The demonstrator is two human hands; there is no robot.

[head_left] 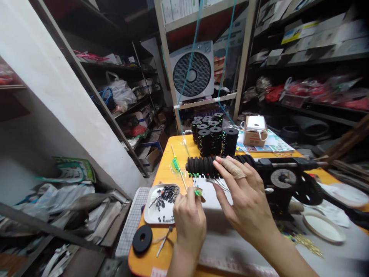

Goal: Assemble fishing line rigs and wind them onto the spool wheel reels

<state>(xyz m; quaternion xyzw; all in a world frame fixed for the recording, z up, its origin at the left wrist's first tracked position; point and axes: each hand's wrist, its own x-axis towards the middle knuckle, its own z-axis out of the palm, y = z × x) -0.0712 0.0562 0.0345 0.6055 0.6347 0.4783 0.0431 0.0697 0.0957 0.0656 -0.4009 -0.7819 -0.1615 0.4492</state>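
Note:
My left hand (190, 219) is closed, its fingertips pinching a small bunch of green-tipped pieces (198, 192). Thin strands run up from it to green beads under a black ribbed roll (201, 166). The roll lies level on the shaft of a black machine with a dial (283, 179). My right hand (245, 196) lies over the roll, fingers stretched across its top and thumb apart below; tape wraps one finger. A thin wooden stick (181, 174) carrying a green tangle (175, 165) reaches toward my left hand. Whether the left fingers touch it, I cannot tell.
A white tray (154, 219) holds small black pieces. Near it lie a black foam ring (142, 239) and a metal tool (164, 242). Several black spools (204, 142) stand behind on the orange table (164, 177). A white lid (324, 227) and gold bits (309, 244) lie right.

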